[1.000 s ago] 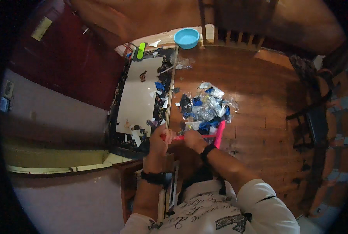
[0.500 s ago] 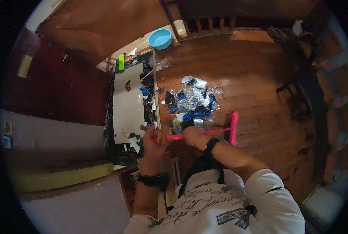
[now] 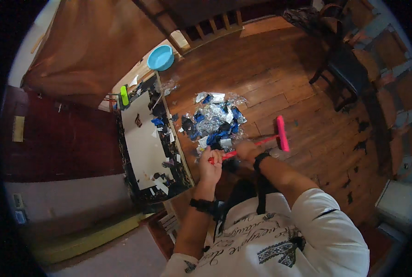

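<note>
The left hand and right hand grip the pink broom, which reaches right of the litter heap, apparently mostly gathered on the floor, while scraps on the black-bordered panel remain uncollected.

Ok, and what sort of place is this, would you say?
It looks like a room in a home, most likely: there's a wood-look plank floor, a chair with a dark seat at the right, and a dark red door at the left.
</note>
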`<action>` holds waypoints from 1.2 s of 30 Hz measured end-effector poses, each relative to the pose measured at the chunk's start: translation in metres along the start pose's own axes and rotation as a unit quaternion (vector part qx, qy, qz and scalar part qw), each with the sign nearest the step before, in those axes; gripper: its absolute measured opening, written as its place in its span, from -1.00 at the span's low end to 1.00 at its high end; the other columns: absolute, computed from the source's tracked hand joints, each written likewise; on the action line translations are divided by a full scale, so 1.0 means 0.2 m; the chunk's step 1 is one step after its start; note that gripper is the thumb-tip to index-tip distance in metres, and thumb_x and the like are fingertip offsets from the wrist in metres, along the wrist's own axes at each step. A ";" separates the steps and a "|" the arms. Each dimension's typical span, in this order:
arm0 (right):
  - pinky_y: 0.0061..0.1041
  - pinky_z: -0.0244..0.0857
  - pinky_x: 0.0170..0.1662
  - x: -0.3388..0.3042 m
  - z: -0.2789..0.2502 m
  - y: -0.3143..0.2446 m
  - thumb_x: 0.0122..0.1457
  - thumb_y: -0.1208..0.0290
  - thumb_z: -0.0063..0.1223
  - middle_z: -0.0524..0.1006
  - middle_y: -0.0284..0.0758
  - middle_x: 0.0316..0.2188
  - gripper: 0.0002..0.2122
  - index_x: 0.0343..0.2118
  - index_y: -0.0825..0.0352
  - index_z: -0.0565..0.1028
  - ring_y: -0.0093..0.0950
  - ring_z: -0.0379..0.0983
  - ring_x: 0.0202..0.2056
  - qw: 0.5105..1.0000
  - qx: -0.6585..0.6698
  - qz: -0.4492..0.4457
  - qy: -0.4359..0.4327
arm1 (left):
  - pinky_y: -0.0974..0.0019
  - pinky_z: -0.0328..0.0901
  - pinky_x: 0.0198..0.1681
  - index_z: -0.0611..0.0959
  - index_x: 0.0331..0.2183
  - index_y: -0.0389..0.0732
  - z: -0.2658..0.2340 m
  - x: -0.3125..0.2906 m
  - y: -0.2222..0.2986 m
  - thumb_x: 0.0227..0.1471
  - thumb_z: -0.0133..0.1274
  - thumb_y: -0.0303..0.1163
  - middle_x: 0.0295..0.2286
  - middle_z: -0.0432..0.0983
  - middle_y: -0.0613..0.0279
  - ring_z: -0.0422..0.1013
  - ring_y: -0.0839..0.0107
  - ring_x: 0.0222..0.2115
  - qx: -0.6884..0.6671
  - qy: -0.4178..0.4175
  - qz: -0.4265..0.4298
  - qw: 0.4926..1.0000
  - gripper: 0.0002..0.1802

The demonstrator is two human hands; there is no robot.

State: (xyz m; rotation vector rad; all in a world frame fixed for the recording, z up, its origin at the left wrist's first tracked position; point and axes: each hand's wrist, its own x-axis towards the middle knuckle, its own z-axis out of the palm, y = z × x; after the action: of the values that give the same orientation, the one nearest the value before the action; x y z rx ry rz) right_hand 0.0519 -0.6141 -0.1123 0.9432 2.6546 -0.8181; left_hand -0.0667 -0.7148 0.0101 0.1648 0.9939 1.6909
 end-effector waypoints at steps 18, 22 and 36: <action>-0.28 0.38 -0.28 0.54 0.09 -1.08 -0.11 0.42 -0.02 0.55 -0.14 -0.48 -0.86 -0.57 0.34 0.56 -0.20 0.51 -0.38 0.991 0.013 -0.132 -0.003 | 0.25 0.08 -0.26 0.23 -0.88 -0.13 -0.63 -0.23 0.82 0.12 -0.32 -0.23 -0.82 0.12 0.23 0.19 0.27 -0.56 0.037 0.092 0.138 0.985 -0.43; -0.26 0.37 -0.35 0.55 0.06 -1.23 -0.12 0.44 -0.02 0.55 -0.15 -0.50 -0.87 -0.59 0.31 0.57 -0.21 0.51 -0.41 0.976 -0.020 -0.217 0.009 | 0.26 0.11 -0.24 0.19 -0.88 -0.13 -0.69 -0.33 0.94 0.14 -0.37 -0.23 -0.81 0.11 0.23 0.16 0.30 -0.58 0.032 0.079 0.137 0.987 -0.42; -0.24 0.36 -0.29 0.57 -0.63 -0.82 -0.06 0.40 -0.01 0.54 -0.11 -0.45 -0.85 -0.54 0.35 0.56 -0.16 0.49 -0.34 0.990 -0.033 -0.134 -0.007 | 0.21 0.11 -0.15 0.25 -0.83 -0.15 -0.29 0.09 0.87 0.17 -0.41 -0.22 -0.77 0.12 0.22 0.21 0.31 -0.50 -0.035 -0.020 0.135 0.990 -0.43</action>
State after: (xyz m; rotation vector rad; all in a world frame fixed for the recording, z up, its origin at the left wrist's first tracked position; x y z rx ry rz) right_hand -0.1405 -0.5888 0.0221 0.5705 2.8153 -0.7786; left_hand -0.2341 -0.7365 0.0853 0.2952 0.9118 1.9580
